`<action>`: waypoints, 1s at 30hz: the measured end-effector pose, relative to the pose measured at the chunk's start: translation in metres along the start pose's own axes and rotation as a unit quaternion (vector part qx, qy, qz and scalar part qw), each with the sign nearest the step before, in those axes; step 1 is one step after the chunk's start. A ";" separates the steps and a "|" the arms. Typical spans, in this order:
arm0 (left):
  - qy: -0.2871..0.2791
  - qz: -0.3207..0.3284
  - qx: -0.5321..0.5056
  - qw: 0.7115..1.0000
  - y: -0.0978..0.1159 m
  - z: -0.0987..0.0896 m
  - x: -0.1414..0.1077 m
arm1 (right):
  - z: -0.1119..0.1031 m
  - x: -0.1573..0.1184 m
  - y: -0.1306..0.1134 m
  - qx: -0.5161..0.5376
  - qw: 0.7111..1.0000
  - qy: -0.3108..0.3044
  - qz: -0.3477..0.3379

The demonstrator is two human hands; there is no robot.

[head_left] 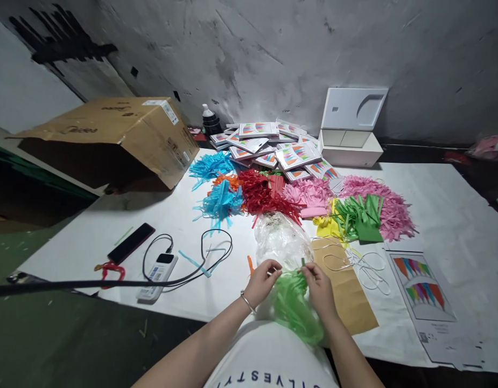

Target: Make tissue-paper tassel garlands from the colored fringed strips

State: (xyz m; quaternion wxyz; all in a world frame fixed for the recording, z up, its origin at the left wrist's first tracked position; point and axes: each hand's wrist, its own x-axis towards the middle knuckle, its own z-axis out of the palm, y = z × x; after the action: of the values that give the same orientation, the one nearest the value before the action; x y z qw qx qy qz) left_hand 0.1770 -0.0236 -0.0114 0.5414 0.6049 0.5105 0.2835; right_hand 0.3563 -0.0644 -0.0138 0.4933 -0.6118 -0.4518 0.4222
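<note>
A bunch of light green tissue strips (295, 307) hangs at the table's front edge, against the white shirt. My left hand (265, 280) pinches its upper left side, thumb and fingertips together. At the upper right of the bunch, my right hand (319, 285) is closed on a small twisted green end. Just beyond both hands lies a crumpled clear plastic bag (283, 240). A brown paper sheet (345, 285) is beside my right hand, with white string (370, 267) partly over it.
Behind are blue (220, 202), red (260, 194), pink (378, 199) and green tassels (359, 215), and a pile of flat packs (297, 155). A cardboard box (152, 134), phone (131, 243) and power bank (158, 277) with cables are left; a printed card (426, 302) is right.
</note>
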 end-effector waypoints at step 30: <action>0.005 0.070 0.246 0.967 -0.016 0.029 -0.015 | 0.013 0.022 0.019 0.315 0.914 0.247 0.069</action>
State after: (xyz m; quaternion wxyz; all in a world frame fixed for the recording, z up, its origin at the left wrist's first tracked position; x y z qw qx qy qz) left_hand 0.1929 -0.0500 -0.0306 0.3524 0.7523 0.5234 0.1893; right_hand 0.3512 -0.0425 -0.0364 0.7258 -0.5392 -0.1165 0.4111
